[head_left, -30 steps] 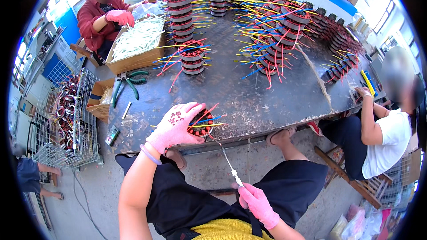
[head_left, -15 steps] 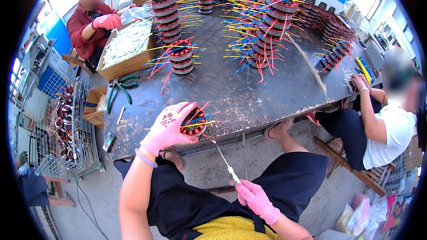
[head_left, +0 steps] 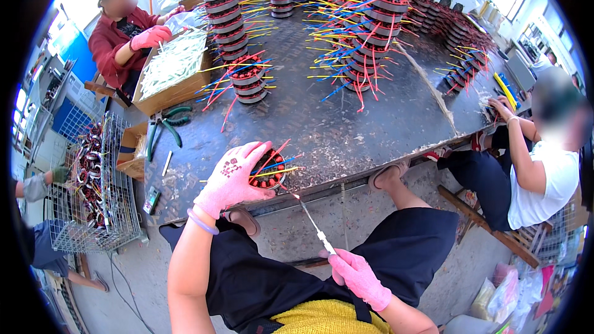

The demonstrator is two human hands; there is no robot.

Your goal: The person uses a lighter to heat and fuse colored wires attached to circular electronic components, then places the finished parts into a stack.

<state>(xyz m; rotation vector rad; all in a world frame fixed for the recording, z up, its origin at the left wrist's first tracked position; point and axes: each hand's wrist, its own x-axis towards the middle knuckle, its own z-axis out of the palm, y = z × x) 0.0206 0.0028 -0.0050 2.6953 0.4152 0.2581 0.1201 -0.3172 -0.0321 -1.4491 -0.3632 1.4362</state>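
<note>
My left hand (head_left: 231, 176), in a pink glove, is wrapped round a motor stator (head_left: 270, 179) at the table's front edge. Red, blue and yellow wires stick out of the stator, and the palm hides part of it. Below it, my right hand (head_left: 360, 279), also gloved in pink, is closed on a slim tool (head_left: 310, 218). The tool has a thin grey shaft and a white part by my fingers. Its far end points at the stator's lower right rim, where a thin reddish strand lies in line with it; whether they are joined I cannot tell.
Stacks of wired stators (head_left: 232, 25) stand across the dark table (head_left: 297, 111). At left are a carton of white sticks (head_left: 176, 65), green-handled pliers (head_left: 166, 125) and a wire basket (head_left: 102, 210) of wound parts. Co-workers sit at far left and right.
My hands, the stator and the tool hold nearly the same places. At the far left a co-worker's gloved hand has risen beside the wire basket. The person by the carton has shifted slightly.
</note>
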